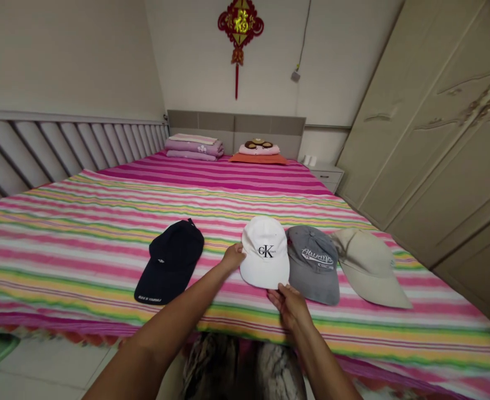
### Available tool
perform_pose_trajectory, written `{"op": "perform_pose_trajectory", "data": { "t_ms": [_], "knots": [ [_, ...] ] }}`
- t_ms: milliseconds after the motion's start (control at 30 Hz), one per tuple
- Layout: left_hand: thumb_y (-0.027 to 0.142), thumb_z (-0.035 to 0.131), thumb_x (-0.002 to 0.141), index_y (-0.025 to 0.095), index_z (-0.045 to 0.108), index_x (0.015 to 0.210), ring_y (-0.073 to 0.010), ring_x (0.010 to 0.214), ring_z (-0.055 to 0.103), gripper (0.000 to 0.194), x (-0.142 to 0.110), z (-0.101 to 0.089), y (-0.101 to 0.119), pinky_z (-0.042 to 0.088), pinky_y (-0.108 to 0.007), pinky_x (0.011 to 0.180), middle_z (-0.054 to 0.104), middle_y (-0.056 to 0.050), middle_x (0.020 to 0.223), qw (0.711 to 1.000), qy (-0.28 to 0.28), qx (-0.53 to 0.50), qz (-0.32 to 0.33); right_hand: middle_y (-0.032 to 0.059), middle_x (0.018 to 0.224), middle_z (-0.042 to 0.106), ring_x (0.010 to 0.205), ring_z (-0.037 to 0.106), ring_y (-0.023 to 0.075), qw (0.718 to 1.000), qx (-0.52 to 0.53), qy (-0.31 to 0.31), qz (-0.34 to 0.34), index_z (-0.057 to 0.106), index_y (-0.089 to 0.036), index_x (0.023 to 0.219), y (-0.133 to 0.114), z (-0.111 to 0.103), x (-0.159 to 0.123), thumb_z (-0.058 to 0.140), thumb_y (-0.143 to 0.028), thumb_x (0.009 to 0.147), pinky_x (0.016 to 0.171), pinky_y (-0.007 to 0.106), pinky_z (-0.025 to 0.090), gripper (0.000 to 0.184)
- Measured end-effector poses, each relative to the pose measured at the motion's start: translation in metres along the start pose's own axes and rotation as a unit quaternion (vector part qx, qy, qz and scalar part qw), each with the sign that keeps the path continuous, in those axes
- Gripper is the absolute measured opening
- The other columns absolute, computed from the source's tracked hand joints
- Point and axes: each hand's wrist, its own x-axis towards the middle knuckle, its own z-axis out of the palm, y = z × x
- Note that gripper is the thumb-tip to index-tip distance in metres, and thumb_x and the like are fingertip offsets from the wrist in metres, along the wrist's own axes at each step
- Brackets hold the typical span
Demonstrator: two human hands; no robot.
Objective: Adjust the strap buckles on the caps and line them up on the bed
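white cap, one: laid on striped bed, brim toward the near edge, long axis running crown to brim. held between both hands: its side is pinched by the left hand, just left of it; its brim edge is pinched by the right hand, below. both grips narrow, closed on the cap; neither hand clearly nearer. grey cap, one: touching on the right. beige cap, one: beyond the grey. navy cap, one: apart, to the left.
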Motion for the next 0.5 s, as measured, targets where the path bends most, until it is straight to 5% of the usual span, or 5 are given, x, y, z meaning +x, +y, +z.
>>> {"op": "perform_pose_trajectory", "data": {
  "t_ms": [200, 500],
  "knots": [
    [-0.003, 0.059, 0.054, 0.016, 0.065, 0.072, -0.0200, 0.087, 0.059, 0.027, -0.052, -0.029, -0.006, 0.045, -0.024, 0.077, 0.067, -0.005, 0.080, 0.999, 0.036, 0.016, 0.031, -0.0042, 0.061, 0.066, 0.063, 0.067, 0.0153, 1.000, -0.005, 0.013, -0.024, 0.049, -0.020, 0.076, 0.006, -0.014, -0.030, 0.076, -0.016, 0.051, 0.061, 0.025, 0.057, 0.036],
    [0.012, 0.065, 0.064, 0.011, 0.061, 0.081, -0.0131, 0.059, 0.061, 0.017, -0.165, -0.131, -0.029, 0.048, -0.020, 0.055, 0.066, -0.006, 0.068, 0.981, 0.181, -0.073, -0.014, 0.0001, 0.063, 0.068, 0.054, 0.064, 0.0132, 0.994, -0.100, -0.032, 0.003, 0.057, -0.015, 0.081, 0.036, -0.014, -0.063, 0.077, -0.022, 0.053, 0.052, 0.022, 0.053, 0.036]
  ]
}}
